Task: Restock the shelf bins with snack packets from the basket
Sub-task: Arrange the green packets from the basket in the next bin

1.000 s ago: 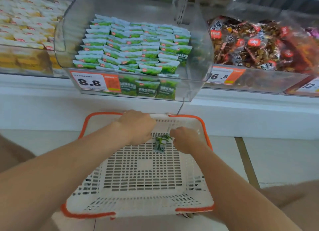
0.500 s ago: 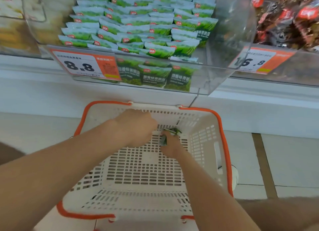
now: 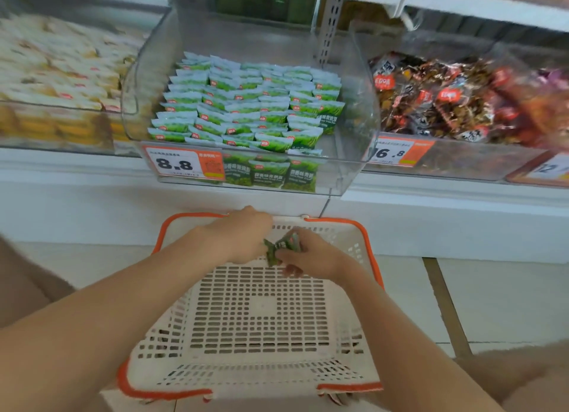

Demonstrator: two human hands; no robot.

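Left grip (image 3: 243,236) at far wall of basket (image 3: 160,391), knuckles up, fingers hidden, so can't tell if it holds anything. Touching it on the right: green snack packets (image 3: 284,245), pinched in right grip (image 3: 311,256), fingers curled round them. Clear shelf bin (image 3: 354,109) above basket, stocked packets (image 3: 246,109) in rows inside.

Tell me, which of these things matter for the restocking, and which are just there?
In the job: basket, green packets gripped by the right hand, left hand beside them, middle bin of matching packets.
Just there: brown snacks bin, pale packets bin, 8.8 price tag.
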